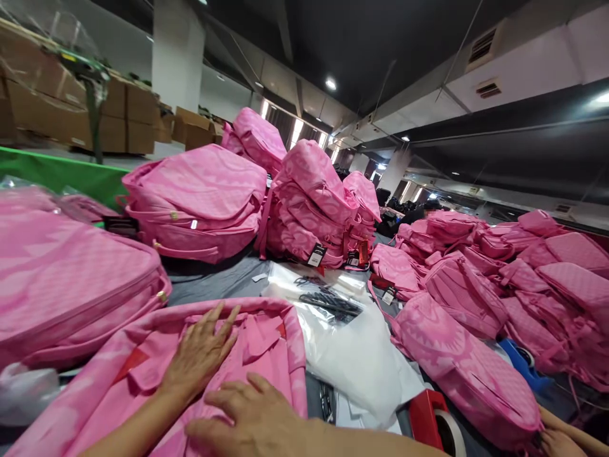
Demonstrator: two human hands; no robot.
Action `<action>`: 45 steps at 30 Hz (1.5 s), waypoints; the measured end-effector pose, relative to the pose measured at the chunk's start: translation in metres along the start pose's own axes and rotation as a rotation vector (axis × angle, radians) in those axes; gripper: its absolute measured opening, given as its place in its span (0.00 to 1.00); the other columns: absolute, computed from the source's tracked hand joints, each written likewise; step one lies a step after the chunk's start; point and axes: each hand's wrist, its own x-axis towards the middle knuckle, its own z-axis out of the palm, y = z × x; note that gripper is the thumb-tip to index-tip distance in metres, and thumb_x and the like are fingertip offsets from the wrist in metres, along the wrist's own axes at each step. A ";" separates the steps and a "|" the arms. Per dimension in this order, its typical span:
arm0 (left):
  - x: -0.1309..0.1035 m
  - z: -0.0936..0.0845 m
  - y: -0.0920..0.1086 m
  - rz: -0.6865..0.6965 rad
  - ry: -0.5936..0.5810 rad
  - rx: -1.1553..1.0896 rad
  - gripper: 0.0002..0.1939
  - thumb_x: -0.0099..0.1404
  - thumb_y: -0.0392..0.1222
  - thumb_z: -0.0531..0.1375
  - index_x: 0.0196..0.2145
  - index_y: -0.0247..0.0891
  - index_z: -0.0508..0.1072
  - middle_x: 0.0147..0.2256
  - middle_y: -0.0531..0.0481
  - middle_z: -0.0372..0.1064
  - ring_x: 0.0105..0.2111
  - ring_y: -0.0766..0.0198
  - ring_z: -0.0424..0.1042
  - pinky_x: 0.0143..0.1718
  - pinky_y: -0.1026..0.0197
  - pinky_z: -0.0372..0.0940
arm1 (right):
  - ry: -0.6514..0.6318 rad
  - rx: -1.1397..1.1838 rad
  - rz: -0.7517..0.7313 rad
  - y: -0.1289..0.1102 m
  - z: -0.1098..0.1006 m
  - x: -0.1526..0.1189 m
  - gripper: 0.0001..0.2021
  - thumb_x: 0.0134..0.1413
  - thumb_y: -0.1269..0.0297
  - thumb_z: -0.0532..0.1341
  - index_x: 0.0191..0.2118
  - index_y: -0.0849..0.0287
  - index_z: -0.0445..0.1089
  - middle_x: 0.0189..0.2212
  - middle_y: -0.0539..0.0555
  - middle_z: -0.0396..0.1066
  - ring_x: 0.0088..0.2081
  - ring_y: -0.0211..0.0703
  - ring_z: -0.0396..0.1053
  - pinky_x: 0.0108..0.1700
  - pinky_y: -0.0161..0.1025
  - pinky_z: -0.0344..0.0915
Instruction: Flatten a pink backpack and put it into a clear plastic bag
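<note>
I have both hands flat, fingers spread, on the pink backpack (190,368): left hand (202,352) farther up it, right hand (254,416) nearer me, its length running away.

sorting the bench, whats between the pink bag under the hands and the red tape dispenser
In the head view, clear plastic bags lie between the pink backpack and the red tape dispenser.

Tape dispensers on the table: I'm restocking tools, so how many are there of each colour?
Red tape dispenser: 1
Blue tape dispenser: 1
Total: 2
Both lie to the right of the flat pink backpack that the left hand and the right hand press on.
</note>
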 end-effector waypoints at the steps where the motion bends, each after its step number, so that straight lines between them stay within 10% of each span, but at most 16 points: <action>1: 0.003 -0.009 0.003 -0.042 -0.027 -0.035 0.31 0.73 0.45 0.39 0.65 0.33 0.65 0.65 0.34 0.62 0.63 0.41 0.62 0.61 0.35 0.59 | -0.029 0.010 0.007 -0.005 0.006 -0.013 0.29 0.66 0.45 0.59 0.64 0.57 0.60 0.67 0.61 0.61 0.66 0.54 0.59 0.68 0.59 0.58; 4: 0.008 -0.042 0.014 -0.098 -0.161 -0.233 0.32 0.72 0.40 0.39 0.62 0.12 0.60 0.62 0.19 0.60 0.62 0.36 0.62 0.62 0.32 0.55 | -0.079 0.054 0.117 -0.009 0.031 -0.030 0.30 0.69 0.48 0.56 0.68 0.60 0.57 0.68 0.65 0.58 0.68 0.57 0.57 0.68 0.63 0.56; 10: -0.059 -0.144 0.058 0.467 -0.639 -0.484 0.24 0.77 0.49 0.42 0.42 0.42 0.77 0.44 0.49 0.76 0.47 0.62 0.71 0.56 0.62 0.64 | 0.027 0.195 0.235 -0.003 0.084 -0.024 0.26 0.70 0.56 0.54 0.69 0.57 0.58 0.69 0.60 0.57 0.69 0.53 0.54 0.70 0.55 0.52; 13: -0.103 -0.179 0.081 0.677 -0.820 -0.551 0.20 0.75 0.54 0.48 0.36 0.44 0.75 0.34 0.49 0.75 0.37 0.59 0.70 0.46 0.58 0.66 | 0.055 0.223 0.262 -0.003 0.092 -0.026 0.27 0.72 0.58 0.51 0.71 0.57 0.55 0.71 0.59 0.53 0.70 0.52 0.51 0.70 0.54 0.51; 19: -0.140 -0.126 0.073 0.796 -0.671 -0.411 0.22 0.75 0.42 0.43 0.29 0.43 0.71 0.28 0.44 0.71 0.32 0.56 0.67 0.43 0.53 0.65 | 0.275 0.296 0.328 0.006 0.094 -0.022 0.22 0.71 0.65 0.47 0.64 0.66 0.63 0.61 0.65 0.67 0.62 0.52 0.64 0.65 0.52 0.59; 22: -0.147 -0.102 0.064 0.620 -0.623 -0.308 0.20 0.75 0.43 0.44 0.38 0.41 0.75 0.37 0.43 0.75 0.42 0.55 0.69 0.54 0.52 0.63 | 0.353 0.307 0.327 -0.001 0.074 -0.020 0.21 0.70 0.68 0.44 0.59 0.66 0.67 0.52 0.66 0.73 0.54 0.49 0.70 0.58 0.46 0.66; 28: -0.136 -0.108 0.052 0.225 -0.561 -0.070 0.25 0.75 0.55 0.51 0.63 0.45 0.70 0.64 0.40 0.63 0.66 0.41 0.54 0.68 0.33 0.43 | -0.083 0.081 -0.727 -0.044 0.035 -0.024 0.11 0.56 0.56 0.64 0.41 0.55 0.73 0.32 0.52 0.75 0.35 0.47 0.71 0.38 0.42 0.67; 32: -0.144 -0.103 0.037 0.033 -0.498 -0.006 0.33 0.71 0.69 0.48 0.69 0.58 0.58 0.72 0.42 0.47 0.71 0.33 0.44 0.66 0.27 0.38 | -0.164 0.135 -0.791 -0.037 0.083 -0.020 0.11 0.62 0.57 0.63 0.47 0.54 0.70 0.33 0.48 0.76 0.34 0.41 0.73 0.36 0.37 0.66; 38: -0.146 -0.080 0.023 0.028 -0.430 0.000 0.33 0.68 0.70 0.52 0.67 0.63 0.60 0.72 0.48 0.48 0.71 0.34 0.46 0.67 0.29 0.38 | -0.252 0.276 -0.636 -0.033 0.138 0.002 0.08 0.60 0.58 0.66 0.35 0.55 0.70 0.28 0.49 0.77 0.35 0.41 0.76 0.37 0.34 0.69; 43: -0.167 -0.075 0.025 0.045 -0.415 0.017 0.36 0.63 0.68 0.60 0.66 0.63 0.61 0.70 0.48 0.52 0.70 0.32 0.49 0.66 0.28 0.46 | -0.245 0.484 -0.046 -0.033 0.058 -0.028 0.09 0.60 0.64 0.64 0.46 0.60 0.74 0.41 0.55 0.80 0.40 0.45 0.78 0.43 0.36 0.72; 45: -0.187 -0.078 0.029 0.046 -0.410 0.010 0.37 0.61 0.71 0.59 0.65 0.65 0.60 0.70 0.49 0.52 0.70 0.31 0.49 0.66 0.27 0.48 | -0.302 0.673 -0.103 -0.022 -0.007 -0.070 0.13 0.62 0.56 0.64 0.50 0.52 0.74 0.39 0.47 0.80 0.37 0.38 0.78 0.38 0.29 0.70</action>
